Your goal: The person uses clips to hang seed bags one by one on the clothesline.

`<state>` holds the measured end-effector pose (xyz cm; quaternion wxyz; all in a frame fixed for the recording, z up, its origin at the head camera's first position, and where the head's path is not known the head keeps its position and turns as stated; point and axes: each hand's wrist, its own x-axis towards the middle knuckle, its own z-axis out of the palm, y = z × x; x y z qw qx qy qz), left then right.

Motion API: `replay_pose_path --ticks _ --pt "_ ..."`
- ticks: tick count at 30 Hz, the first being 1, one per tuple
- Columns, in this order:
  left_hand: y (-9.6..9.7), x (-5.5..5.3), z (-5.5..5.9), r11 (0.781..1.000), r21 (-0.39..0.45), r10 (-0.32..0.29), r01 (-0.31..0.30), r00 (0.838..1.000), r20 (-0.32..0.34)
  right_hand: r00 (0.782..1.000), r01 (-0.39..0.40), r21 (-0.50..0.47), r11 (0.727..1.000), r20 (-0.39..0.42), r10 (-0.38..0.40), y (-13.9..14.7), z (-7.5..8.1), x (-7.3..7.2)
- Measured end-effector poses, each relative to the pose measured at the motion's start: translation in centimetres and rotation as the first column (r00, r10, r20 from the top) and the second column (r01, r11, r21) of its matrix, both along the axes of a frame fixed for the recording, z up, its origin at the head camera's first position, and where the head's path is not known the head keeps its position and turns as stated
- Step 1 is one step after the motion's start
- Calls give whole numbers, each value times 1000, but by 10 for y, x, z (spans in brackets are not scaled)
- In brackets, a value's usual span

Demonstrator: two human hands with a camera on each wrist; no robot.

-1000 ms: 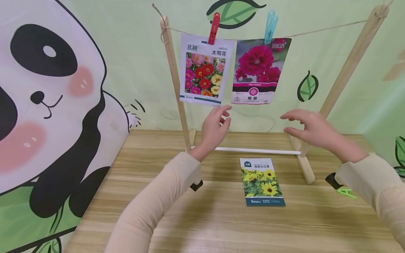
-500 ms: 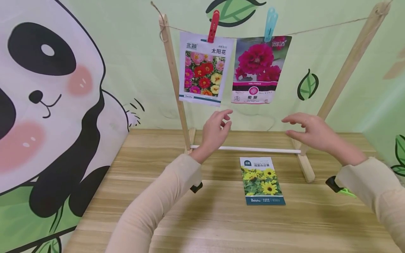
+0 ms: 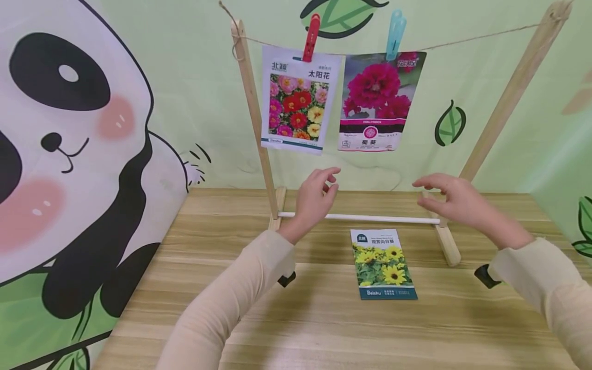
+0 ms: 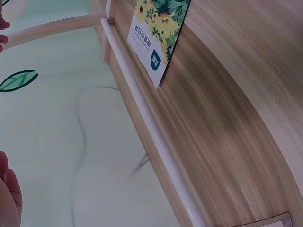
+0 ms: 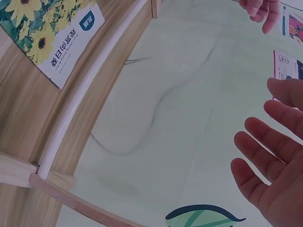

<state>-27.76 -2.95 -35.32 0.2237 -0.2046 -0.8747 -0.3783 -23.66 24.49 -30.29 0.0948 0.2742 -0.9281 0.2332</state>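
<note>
My left hand (image 3: 315,196) hovers below a hanging seed packet with mixed flowers (image 3: 296,103), its fingers loosely bent and nothing in them. Across from it, my right hand (image 3: 455,199) is held in the air before the stand's right post, fingers relaxed and holding nothing; the right wrist view shows its spread fingers (image 5: 265,151). A red clothespin (image 3: 312,38) pins the mixed-flower packet to the twine. Beside it hangs a hollyhock packet (image 3: 376,103) under a light blue clothespin (image 3: 395,36). A sunflower seed packet (image 3: 384,264) lies on the table between my forearms.
The wooden stand has a left post (image 3: 254,118), a right post (image 3: 513,92) and a white crossbar (image 3: 370,218) low between them. Twine (image 3: 481,36) runs between the post tops. Behind the wooden table (image 3: 324,329) is a backdrop with a panda (image 3: 78,154).
Both hands have sunk slightly, the left now farther below the mixed-flower packet. The green object by the right wrist is now mostly covered by the sleeve. The packets stay where they were.
</note>
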Motion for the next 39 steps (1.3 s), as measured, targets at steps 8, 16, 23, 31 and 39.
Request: replay_pose_path --ticks 8,16,23,31,39 --pt "1 3 -6 1000 -17 -6 7 998 55 999 4 -4 1000 39 -4 2 -4 4" --pt "1 5 -14 1000 -25 -14 15 999 46 999 8 3 1000 47 -8 8 -11 5" --pt "3 6 -24 999 -43 -25 29 996 89 999 -5 -3 1000 40 5 12 -16 8" --pt "6 10 -36 997 -56 -37 47 985 167 997 11 10 1000 81 -12 17 -21 9" --pt "9 11 -44 994 -85 -52 65 988 146 997 13 3 1000 80 -13 19 -25 11"
